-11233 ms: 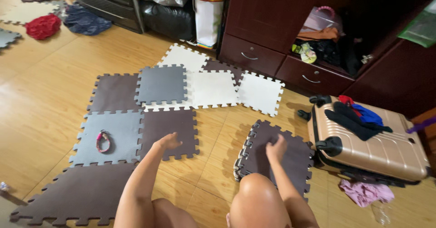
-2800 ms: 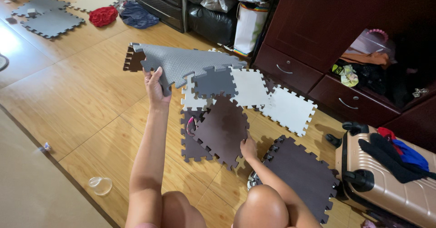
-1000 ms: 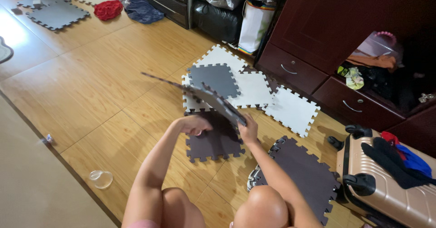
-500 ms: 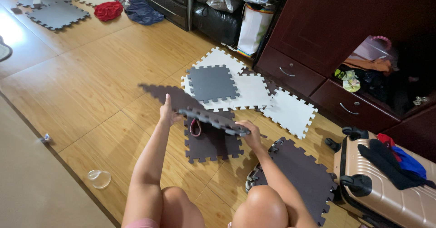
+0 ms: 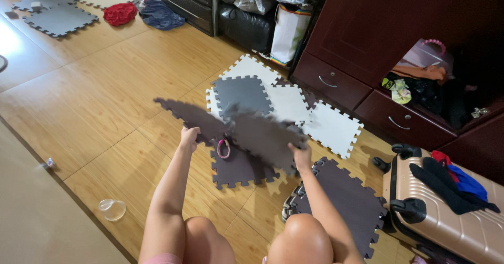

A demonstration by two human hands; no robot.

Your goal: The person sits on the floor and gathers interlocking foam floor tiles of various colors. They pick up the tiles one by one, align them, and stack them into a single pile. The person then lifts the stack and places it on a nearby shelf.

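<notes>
Both my hands hold up a joined sheet of dark brown foam puzzle mats (image 5: pixel 247 130) above the floor, blurred by motion. My left hand (image 5: pixel 188 137) grips its near left edge and my right hand (image 5: pixel 302 156) grips its near right edge. Under the sheet a single dark brown mat tile (image 5: pixel 239 169) lies on the wooden floor with a pink ring-shaped band (image 5: pixel 224 148) on it. Beyond the sheet lie white and grey mat tiles (image 5: pixel 283 101), still joined. A stack of dark mat tiles (image 5: pixel 344 201) sits by my right knee.
A beige suitcase (image 5: pixel 446 216) with dark clothes on it lies at the right. Dark wooden drawers (image 5: pixel 362 85) and a cabinet stand behind the mats. More mat tiles (image 5: pixel 55 17) and clothes (image 5: pixel 121 13) lie far left. A clear plastic cup (image 5: pixel 112 209) lies near my left leg.
The joined mat sheet, lifted high in my left hand earlier, has come down and been flattened out between both hands above the floor tile.
</notes>
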